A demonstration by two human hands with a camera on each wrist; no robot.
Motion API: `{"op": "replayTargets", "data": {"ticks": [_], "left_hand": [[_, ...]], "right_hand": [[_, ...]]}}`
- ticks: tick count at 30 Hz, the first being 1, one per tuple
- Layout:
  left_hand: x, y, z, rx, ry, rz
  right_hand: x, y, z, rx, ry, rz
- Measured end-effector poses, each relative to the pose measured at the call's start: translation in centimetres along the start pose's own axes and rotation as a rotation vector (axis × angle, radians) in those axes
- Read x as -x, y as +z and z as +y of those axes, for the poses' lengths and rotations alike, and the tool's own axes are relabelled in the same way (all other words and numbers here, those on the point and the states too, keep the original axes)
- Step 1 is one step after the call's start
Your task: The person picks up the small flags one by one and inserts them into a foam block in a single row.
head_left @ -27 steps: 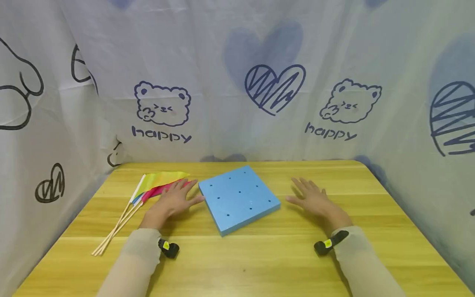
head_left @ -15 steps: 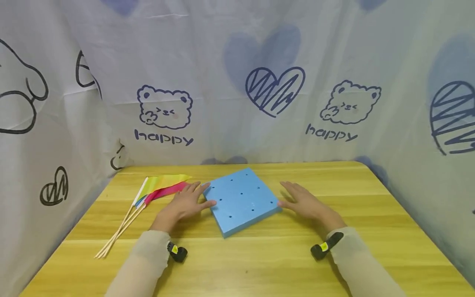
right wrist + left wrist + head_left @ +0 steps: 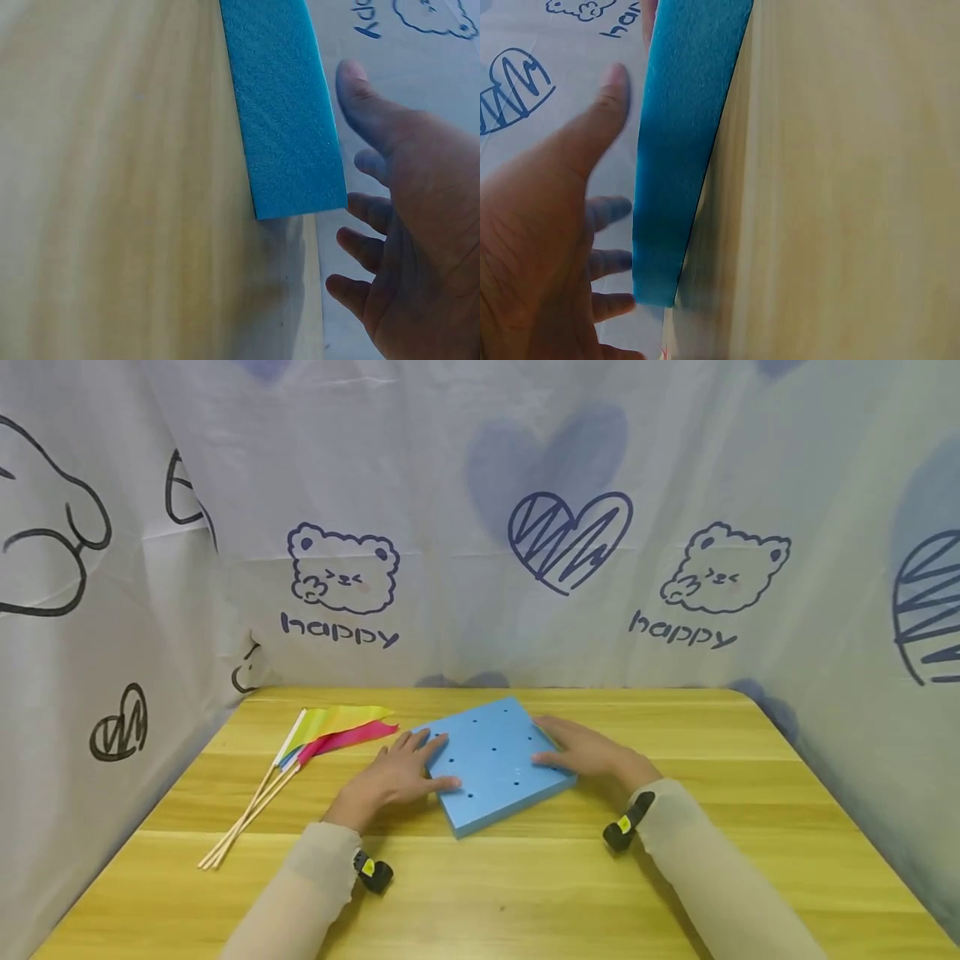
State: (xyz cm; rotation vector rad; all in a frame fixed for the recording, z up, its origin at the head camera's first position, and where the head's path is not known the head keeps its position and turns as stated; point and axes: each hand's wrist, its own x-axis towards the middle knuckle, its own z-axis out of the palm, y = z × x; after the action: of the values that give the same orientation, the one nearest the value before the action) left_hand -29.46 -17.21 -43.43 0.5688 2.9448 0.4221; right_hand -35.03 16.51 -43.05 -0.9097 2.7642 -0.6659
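Observation:
A thick blue foam board point(image 3: 487, 760) with several small holes in its top lies flat and turned askew on the wooden table. My left hand point(image 3: 393, 777) reaches over its left side, fingers spread, thumb above the near left part. At the right side my right hand point(image 3: 588, 752) reaches over the edge, its thumb above the top face. In the left wrist view, the left hand's fingers point(image 3: 609, 262) lie close along the board's upper edge. The right wrist view has the right thumb point(image 3: 360, 90) raised beside the board's side face point(image 3: 289, 112), with the other fingers extended.
Several small flags on wooden sticks point(image 3: 247, 818) lie crossed at the left of the table point(image 3: 675, 877), with yellow point(image 3: 341, 718) and pink point(image 3: 345, 739) cloth showing. A white curtain point(image 3: 450, 610) with printed bears and hearts hangs behind and at both sides.
Both hands have moved inward from beside the board to over its left and right sides. The board and flags lie as before; the head view has shifted slightly.

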Motion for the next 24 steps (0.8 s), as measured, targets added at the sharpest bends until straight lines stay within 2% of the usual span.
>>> {"op": "replayTargets", "data": {"ticks": [5,12,17,24], "left_hand": [[0.3,-0.4,0.8,0.02,0.015,-0.02],[0.1,-0.7,0.8,0.044,0.035,-0.048],[0.2,-0.6,0.5,0.084,0.055,-0.06],[-0.1,0.4,0.6,0.142,0.077,-0.068]], "right_hand": [[-0.8,-0.4,-0.2,0.061,-0.005,-0.085],[-0.5,-0.7,-0.5,0.076,-0.005,-0.183],[0.3,-0.1,-0.7,0.051,0.016,-0.188],[2.3,1.1,-0.6,0.037,0.042,-0.153]]}}
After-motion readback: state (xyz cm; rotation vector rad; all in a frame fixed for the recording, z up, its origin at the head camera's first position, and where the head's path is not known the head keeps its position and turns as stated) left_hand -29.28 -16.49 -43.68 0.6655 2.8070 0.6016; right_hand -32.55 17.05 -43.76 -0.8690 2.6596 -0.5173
